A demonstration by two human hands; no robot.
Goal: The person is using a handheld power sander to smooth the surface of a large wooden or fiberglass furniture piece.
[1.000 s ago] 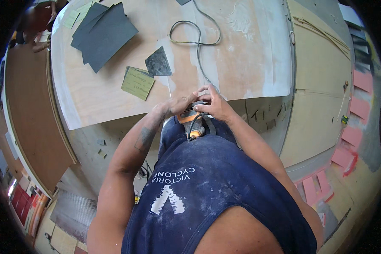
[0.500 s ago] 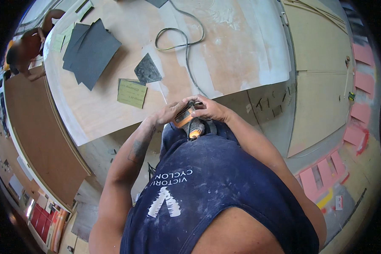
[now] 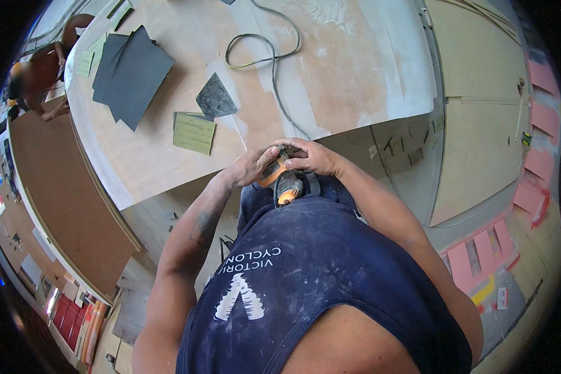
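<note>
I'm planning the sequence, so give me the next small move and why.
Perhaps firm up the grip to steady the orange tool: left hand and right hand come together at its far end, close to the table's edge.

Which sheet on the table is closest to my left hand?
The olive-green square. The kite-shaped dark sheet, fanned dark stack and pale-green pieces all lie farther from your left hand.
</note>
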